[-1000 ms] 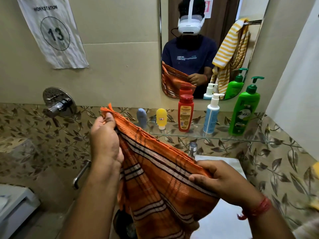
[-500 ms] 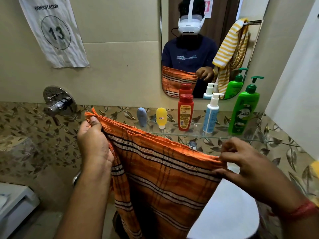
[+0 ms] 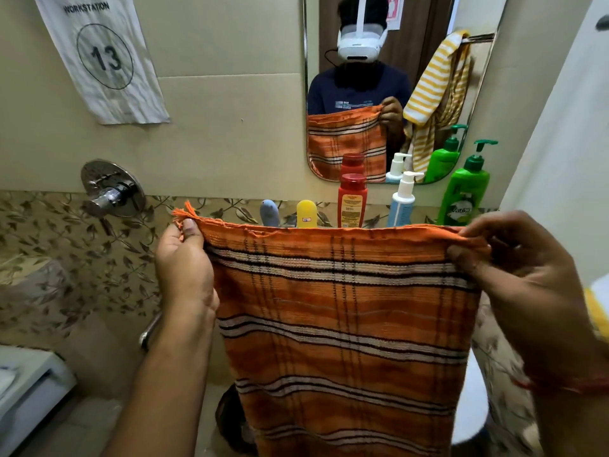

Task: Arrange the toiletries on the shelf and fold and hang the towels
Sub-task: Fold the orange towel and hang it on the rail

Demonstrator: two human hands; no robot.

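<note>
An orange towel [image 3: 346, 324] with white and dark stripes hangs flat in front of me, stretched by its top edge. My left hand [image 3: 184, 268] pinches its left top corner near the fringe. My right hand [image 3: 514, 268] pinches the right top corner. Behind the towel's top edge stand the toiletries in a row: a grey-blue tube [image 3: 269, 212], a yellow tube [image 3: 306, 213], a red bottle [image 3: 352, 201], a white-and-blue pump bottle [image 3: 402, 202] and a green pump bottle [image 3: 464, 192]. The shelf beneath them is hidden by the towel.
A mirror [image 3: 389, 80] above the bottles reflects a yellow-striped towel hanging on a rod behind me. A chrome tap valve [image 3: 112, 189] sticks out of the wall at left. A white basin [image 3: 471, 400] shows below right, a white fixture [image 3: 29, 390] at lower left.
My hands have moved apart and upward, spreading the bunched towel flat and wide. Its top edge now covers the shelf and the bottles' bases.
</note>
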